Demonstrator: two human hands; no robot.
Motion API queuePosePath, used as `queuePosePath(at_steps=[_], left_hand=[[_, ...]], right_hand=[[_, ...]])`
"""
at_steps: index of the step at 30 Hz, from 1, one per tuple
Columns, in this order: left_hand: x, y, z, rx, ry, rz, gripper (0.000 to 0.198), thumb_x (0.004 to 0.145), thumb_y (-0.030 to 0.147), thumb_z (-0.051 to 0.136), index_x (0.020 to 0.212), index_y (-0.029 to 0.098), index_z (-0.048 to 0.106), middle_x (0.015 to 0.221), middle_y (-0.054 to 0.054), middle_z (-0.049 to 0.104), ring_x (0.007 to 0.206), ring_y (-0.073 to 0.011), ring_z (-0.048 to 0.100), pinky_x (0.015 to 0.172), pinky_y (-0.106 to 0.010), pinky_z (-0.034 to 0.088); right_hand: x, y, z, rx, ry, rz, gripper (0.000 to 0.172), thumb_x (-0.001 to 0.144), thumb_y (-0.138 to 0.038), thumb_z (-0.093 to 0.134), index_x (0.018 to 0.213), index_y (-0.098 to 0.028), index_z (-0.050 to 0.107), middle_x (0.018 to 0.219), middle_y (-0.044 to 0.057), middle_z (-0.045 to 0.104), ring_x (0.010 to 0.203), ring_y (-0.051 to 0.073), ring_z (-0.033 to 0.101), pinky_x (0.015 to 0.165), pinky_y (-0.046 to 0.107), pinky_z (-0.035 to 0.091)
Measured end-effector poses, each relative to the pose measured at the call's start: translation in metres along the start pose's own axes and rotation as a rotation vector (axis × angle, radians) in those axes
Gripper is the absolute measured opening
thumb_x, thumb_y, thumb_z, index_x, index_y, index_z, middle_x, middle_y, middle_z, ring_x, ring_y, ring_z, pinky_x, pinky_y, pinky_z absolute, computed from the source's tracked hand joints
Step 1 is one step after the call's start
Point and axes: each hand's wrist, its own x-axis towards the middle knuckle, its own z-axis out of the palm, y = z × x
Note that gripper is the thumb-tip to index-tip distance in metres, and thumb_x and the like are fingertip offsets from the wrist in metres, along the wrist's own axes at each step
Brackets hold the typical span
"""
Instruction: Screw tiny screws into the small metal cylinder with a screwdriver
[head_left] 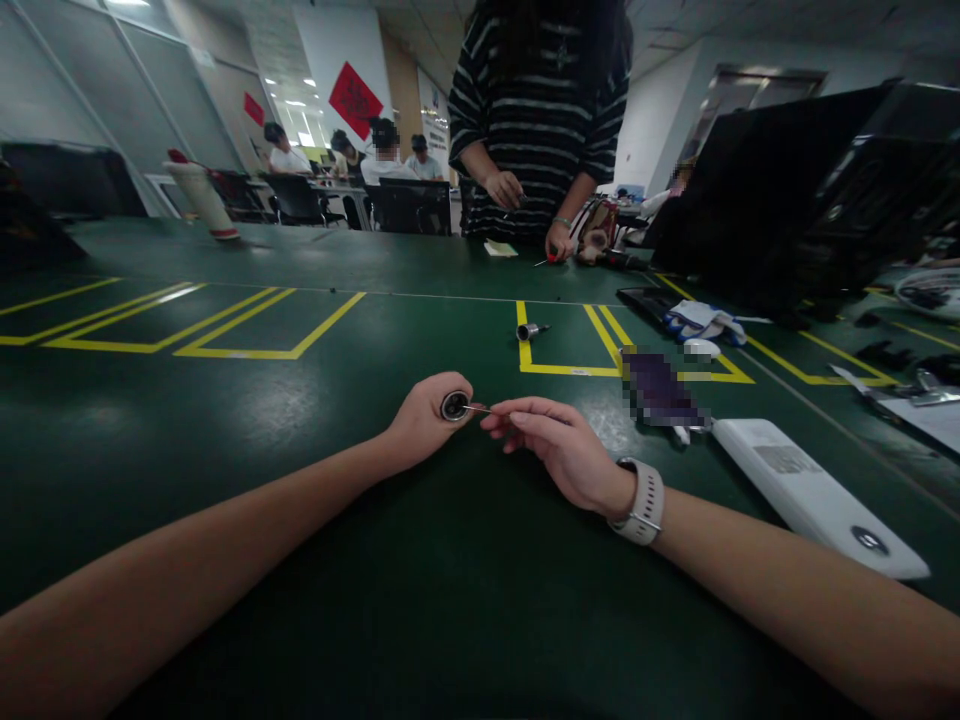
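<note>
My left hand (430, 420) is wrapped round a dark tube with a shiny metal rim (454, 405), its open round end facing me. Between the thumb and fingers of my right hand (559, 440), a thin metal rod-like tool (477, 408) is pinched, its tip at the mouth of the tube. Whether the tip is inside or just touches the rim, I cannot tell. Most of the tube is hidden by my left fingers. Farther forward on the green table (337, 600), a small metal cylindrical part with a thin stem (527, 331) lies on its side by a yellow tape line.
To the right lie a phone (664, 388), a white power bank (817, 495), white-and-blue gloves (705, 322) and a clipboard (919, 410). A black monitor (772, 190) stands behind them. Across the table, a person in a striped top (544, 120) handles a small red-handled tool (553, 258).
</note>
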Motion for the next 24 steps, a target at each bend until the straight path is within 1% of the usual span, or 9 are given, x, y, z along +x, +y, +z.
queuePosePath(at_steps=[3,6,10,12,14,17,19,21,24], left_hand=[[0.0005,-0.0007,0.0001,-0.004,-0.014,-0.03,0.017,0.079,0.026,0.056,0.067,0.017,0.048,0.067,0.002,0.051,0.062,-0.0123,0.049,0.058,-0.025,0.038],[0.0015,0.0008,0.0,0.1,-0.043,-0.032,0.014,0.079,0.024,0.055,0.067,0.017,0.049,0.067,0.002,0.052,0.064,-0.0135,0.05,0.061,-0.027,0.037],[0.002,0.0037,0.0002,0.232,-0.084,-0.015,0.015,0.08,0.022,0.054,0.067,0.017,0.05,0.066,0.001,0.052,0.066,-0.0152,0.051,0.064,-0.03,0.036],[0.0017,0.0043,0.0002,0.249,-0.093,-0.007,0.017,0.081,0.024,0.053,0.066,0.018,0.05,0.066,0.001,0.053,0.066,-0.0153,0.051,0.065,-0.031,0.036],[0.0011,0.0043,-0.0001,0.225,-0.089,-0.005,0.017,0.081,0.024,0.053,0.066,0.018,0.05,0.066,0.001,0.053,0.066,-0.0151,0.051,0.066,-0.03,0.036],[0.0002,0.0037,-0.0005,0.136,-0.073,-0.021,0.015,0.079,0.024,0.054,0.066,0.018,0.049,0.067,0.001,0.052,0.065,-0.0142,0.05,0.063,-0.029,0.037],[0.0001,0.0034,-0.0004,0.061,-0.063,-0.036,0.014,0.078,0.023,0.055,0.066,0.018,0.048,0.067,0.002,0.051,0.063,-0.0132,0.049,0.06,-0.027,0.037],[0.0003,0.0032,-0.0001,0.002,-0.051,-0.04,0.014,0.077,0.023,0.055,0.066,0.018,0.048,0.067,0.002,0.05,0.062,-0.0124,0.048,0.059,-0.026,0.037],[0.0014,0.0027,0.0004,-0.003,-0.047,-0.034,0.015,0.077,0.024,0.055,0.066,0.017,0.048,0.067,0.002,0.05,0.062,-0.0124,0.048,0.059,-0.026,0.037]], right_hand=[[-0.0009,0.0014,0.0007,-0.033,0.007,-0.028,0.019,0.084,-0.024,0.055,0.098,-0.02,0.067,0.1,0.006,0.067,0.091,0.018,0.06,0.075,0.033,0.045],[-0.0047,0.0001,0.0029,-0.227,0.023,-0.097,0.019,0.085,-0.026,0.055,0.099,-0.022,0.067,0.101,0.004,0.066,0.095,0.018,0.059,0.079,0.034,0.046],[-0.008,-0.0023,0.0052,-0.42,0.006,-0.113,0.02,0.085,-0.027,0.054,0.101,-0.023,0.067,0.104,0.004,0.066,0.097,0.018,0.059,0.082,0.035,0.045],[-0.007,-0.002,0.0045,-0.371,-0.003,-0.098,0.02,0.084,-0.027,0.056,0.1,-0.023,0.068,0.102,0.004,0.067,0.096,0.018,0.059,0.08,0.035,0.046],[-0.0047,-0.001,0.0026,-0.234,0.006,-0.06,0.018,0.083,-0.025,0.057,0.096,-0.022,0.069,0.099,0.005,0.068,0.093,0.018,0.06,0.076,0.033,0.046],[-0.0008,0.0001,-0.0005,-0.014,0.017,0.02,0.016,0.08,-0.023,0.058,0.092,-0.019,0.069,0.095,0.006,0.069,0.086,0.017,0.06,0.072,0.031,0.045],[0.0009,0.0002,-0.0018,0.069,0.007,0.05,0.016,0.08,-0.022,0.059,0.091,-0.019,0.07,0.093,0.006,0.069,0.084,0.016,0.06,0.072,0.03,0.044],[0.0015,0.0004,-0.0021,0.1,-0.004,0.056,0.016,0.08,-0.023,0.059,0.091,-0.019,0.069,0.094,0.006,0.069,0.084,0.015,0.06,0.072,0.029,0.044],[0.0002,0.0013,-0.0013,0.054,0.001,0.018,0.017,0.081,-0.023,0.057,0.093,-0.019,0.069,0.095,0.005,0.068,0.086,0.015,0.06,0.072,0.03,0.044]])
